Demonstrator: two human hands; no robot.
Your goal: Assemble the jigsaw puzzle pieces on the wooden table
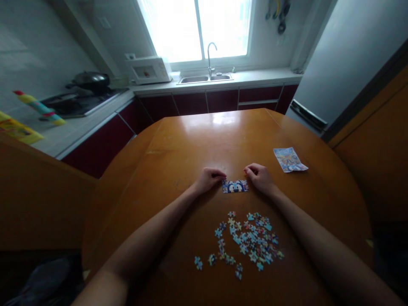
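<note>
A small joined section of jigsaw puzzle [235,186] lies flat on the wooden table, showing a dark blue and white cartoon face. At its upper left corner is my left hand [208,179], fingers pressed together with the tips at the section's edge. My right hand [259,177] rests by the upper right corner, its fingers curled in and thumb against them. Whatever either hand may pinch is too small or hidden to make out. Nearer to me, between my forearms, a loose pile of jigsaw pieces [255,240] is spread, mostly light blue, with several strays on its left.
A creased printed picture sheet [290,160] lies to the right on the round-ended table [191,140]. Beyond stand a counter with a sink [194,79], a microwave [149,70] and a dark pan [91,80] on the stove. A fridge [344,55] is at the right.
</note>
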